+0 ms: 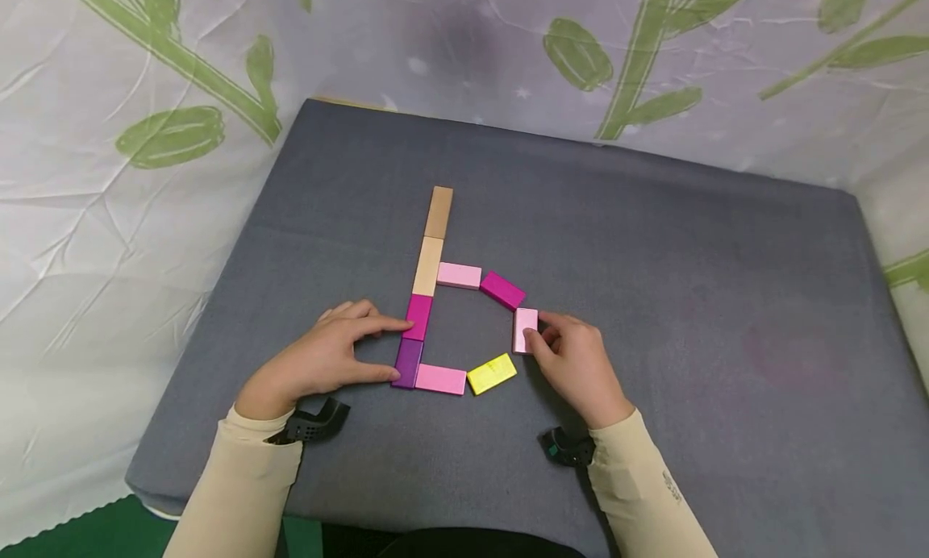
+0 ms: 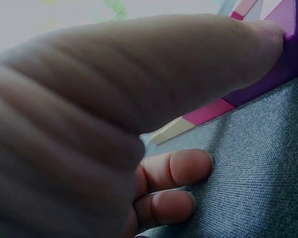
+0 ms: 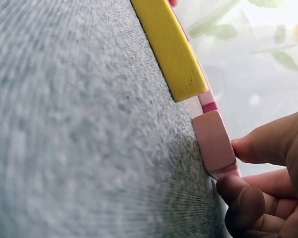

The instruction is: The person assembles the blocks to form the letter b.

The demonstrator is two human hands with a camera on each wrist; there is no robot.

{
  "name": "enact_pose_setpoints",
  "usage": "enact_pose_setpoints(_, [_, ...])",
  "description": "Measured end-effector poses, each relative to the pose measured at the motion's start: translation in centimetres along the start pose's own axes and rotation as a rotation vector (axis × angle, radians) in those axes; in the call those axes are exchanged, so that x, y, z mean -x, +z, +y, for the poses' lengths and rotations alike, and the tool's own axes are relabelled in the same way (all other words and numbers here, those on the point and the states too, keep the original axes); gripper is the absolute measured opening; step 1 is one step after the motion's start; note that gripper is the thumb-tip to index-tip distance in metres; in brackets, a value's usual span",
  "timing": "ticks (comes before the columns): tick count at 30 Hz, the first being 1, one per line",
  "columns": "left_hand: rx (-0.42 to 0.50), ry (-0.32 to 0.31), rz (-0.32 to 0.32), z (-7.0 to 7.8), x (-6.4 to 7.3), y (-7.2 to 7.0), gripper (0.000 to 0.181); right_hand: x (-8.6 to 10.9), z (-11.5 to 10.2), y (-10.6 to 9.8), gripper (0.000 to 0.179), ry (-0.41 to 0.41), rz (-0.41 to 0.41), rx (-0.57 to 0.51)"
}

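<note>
In the head view, the right hand (image 1: pixel 581 368) pinches a light pink block (image 1: pixel 523 332) between thumb and fingers at the right side of a ring of blocks. The left hand (image 1: pixel 315 360) lies at the left, thumb tip against a purple block (image 1: pixel 408 363) and index fingertip on a magenta block (image 1: pixel 417 317). Above these, a cream block (image 1: pixel 428 266) and a tan block (image 1: pixel 439 211) continue the straight column. A pink block (image 1: pixel 441 379) and a tilted yellow block (image 1: pixel 492 373) form the lower side; another pink block (image 1: pixel 460 275) and a slanted magenta block (image 1: pixel 502 289) form the upper side.
The blocks lie on a grey cloth-covered table (image 1: pixel 689 300). Pale curtains (image 1: pixel 472 50) with green leaf prints hang behind and beside it. Black wrist cameras (image 1: pixel 319 421) sit below both hands. A gap separates the yellow block from the held block.
</note>
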State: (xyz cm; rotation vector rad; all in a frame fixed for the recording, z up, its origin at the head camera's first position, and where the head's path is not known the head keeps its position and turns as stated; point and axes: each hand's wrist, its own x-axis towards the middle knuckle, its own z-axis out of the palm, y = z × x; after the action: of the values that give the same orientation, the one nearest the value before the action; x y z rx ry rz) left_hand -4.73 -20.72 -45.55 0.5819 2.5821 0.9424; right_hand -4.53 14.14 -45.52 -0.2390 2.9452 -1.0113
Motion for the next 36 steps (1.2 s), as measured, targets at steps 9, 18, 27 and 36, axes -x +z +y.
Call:
enact_pose_setpoints(9, [0.002,0.001,0.000,0.02,-0.02,-0.02,0.064,0.10,-0.27,0.33,0.033,-0.010,0.005,-0.010])
enact_pose_setpoints(18, [-0.002,-0.006,-0.004,0.09,-0.05,-0.05,0.064,0.13,-0.53,0.44,0.034,0.004,-0.008,-0.018])
enact_pose_setpoints(27, [-0.004,0.001,-0.001,0.13,0.00,-0.14,0.063,0.09,-0.57,0.53,0.034,0.002,-0.008,-0.025])
enact_pose_setpoints(36, [-0.007,-0.001,-0.003,0.21,0.00,-0.14,0.063,0.18,-0.55,0.54,0.035,0.017,-0.014,-0.034])
